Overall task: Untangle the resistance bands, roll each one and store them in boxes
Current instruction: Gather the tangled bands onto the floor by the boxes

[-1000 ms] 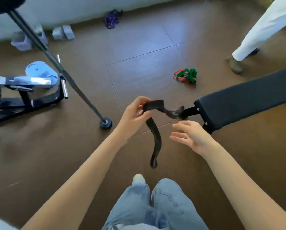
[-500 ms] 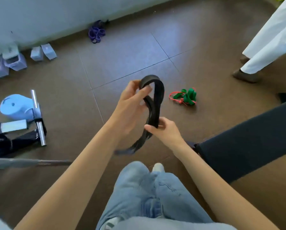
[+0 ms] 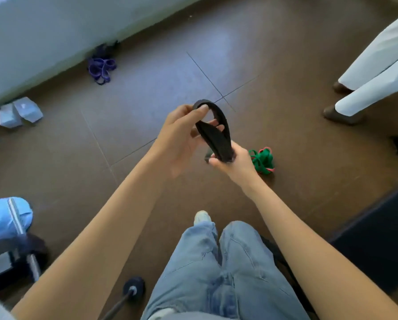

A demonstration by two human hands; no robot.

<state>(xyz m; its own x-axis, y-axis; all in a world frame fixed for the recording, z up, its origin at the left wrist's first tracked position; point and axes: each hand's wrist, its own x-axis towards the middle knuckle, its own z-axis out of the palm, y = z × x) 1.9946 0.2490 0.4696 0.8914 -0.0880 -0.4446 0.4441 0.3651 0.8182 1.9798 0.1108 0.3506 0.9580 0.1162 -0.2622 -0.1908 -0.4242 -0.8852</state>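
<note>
1. I hold the black band up in the air in front of me, above the floor, between both hands. It is folded into a loop, with the bend at the top.
2. My left hand pinches the top bend between thumb and fingertips. My right hand is curled round the lower end, where the two layers come together. Both hands are occupied; neither is free.
3. Judgement: the band looks free of knots, so the step in hand is the start of the roll.
4. To do it well, I should lay the two layers flat on each other, with no twist, before the first turn. A twist at the core would make a lopsided roll.
5. I should start the roll tight from one end and keep the edges lined up. The right hand should feed and tension while the left turns, or the reverse.
6. Risk: rubber springs back. If either grip loosens, the coil will likely unwind.
7. Still outstanding: a green and red tangle lies on the floor just beyond my right hand, and a purple tangle lies by the wall.
8. Pale boxes sit on the floor near the wall, well apart from me. I cannot tell whether they hold anything.
9. Another person's legs stand at the right edge, clear of my work.
</note>
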